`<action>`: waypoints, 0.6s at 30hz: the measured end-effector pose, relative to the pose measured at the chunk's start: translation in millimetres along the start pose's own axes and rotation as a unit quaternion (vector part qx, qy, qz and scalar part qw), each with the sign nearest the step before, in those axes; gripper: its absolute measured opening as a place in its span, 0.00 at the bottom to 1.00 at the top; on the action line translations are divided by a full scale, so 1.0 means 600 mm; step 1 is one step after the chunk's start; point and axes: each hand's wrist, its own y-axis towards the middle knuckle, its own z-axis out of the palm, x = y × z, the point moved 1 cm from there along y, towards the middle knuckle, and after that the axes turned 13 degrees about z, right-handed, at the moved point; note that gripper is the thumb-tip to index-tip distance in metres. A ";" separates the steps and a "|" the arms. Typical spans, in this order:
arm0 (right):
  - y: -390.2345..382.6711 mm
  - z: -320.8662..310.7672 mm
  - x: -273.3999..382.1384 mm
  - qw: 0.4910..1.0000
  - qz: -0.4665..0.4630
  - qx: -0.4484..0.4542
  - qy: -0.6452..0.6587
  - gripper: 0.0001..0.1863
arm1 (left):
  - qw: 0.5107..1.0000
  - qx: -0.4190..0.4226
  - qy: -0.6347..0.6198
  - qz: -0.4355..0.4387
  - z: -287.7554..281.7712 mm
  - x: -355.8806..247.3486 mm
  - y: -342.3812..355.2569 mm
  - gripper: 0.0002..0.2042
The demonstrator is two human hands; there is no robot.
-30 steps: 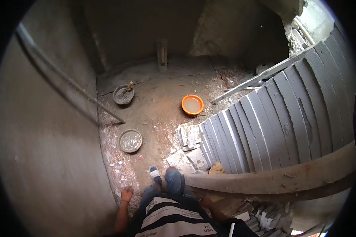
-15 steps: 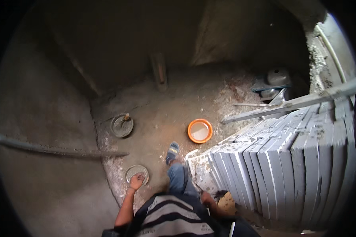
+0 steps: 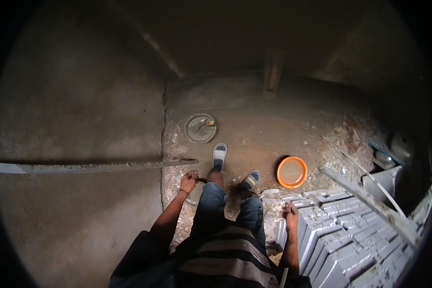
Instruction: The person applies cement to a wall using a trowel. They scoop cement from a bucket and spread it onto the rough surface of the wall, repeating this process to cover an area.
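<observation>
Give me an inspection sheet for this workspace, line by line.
Surface: rough floor, pale debris near the left wall.
Things at hand: lower basin, partly hidden; grey slabs stacked at right.
Clutter: upper basin with grey mix and a handle; orange basin of cloudy liquid; bar at left; plank by the slabs.
Hands: left hand by the lower basin, right hand overlapping the slabs in view; contact and grip unclear.
Cables: nothing certain; thin pale strip at the lower edge, unidentified.
Surroundings: dark far wall, upright board.

A striped shirt [image 3: 231, 257] tops blue denim shorts [image 3: 210, 204] and sandals [image 3: 220, 150].
</observation>
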 end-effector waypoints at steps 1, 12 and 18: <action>0.015 -0.001 -0.031 1.000 0.015 -0.005 -0.023 0.11 | 0.999 -0.018 -0.032 -0.026 0.009 0.003 0.039 0.20; -0.019 0.052 -0.277 0.955 0.173 0.069 -0.229 0.17 | 0.941 -0.162 -0.204 -0.214 0.076 0.220 0.447 0.22; -0.008 0.183 -0.234 0.955 0.169 0.113 -0.218 0.26 | 0.922 -0.371 -0.015 -0.107 -0.144 0.351 0.673 0.35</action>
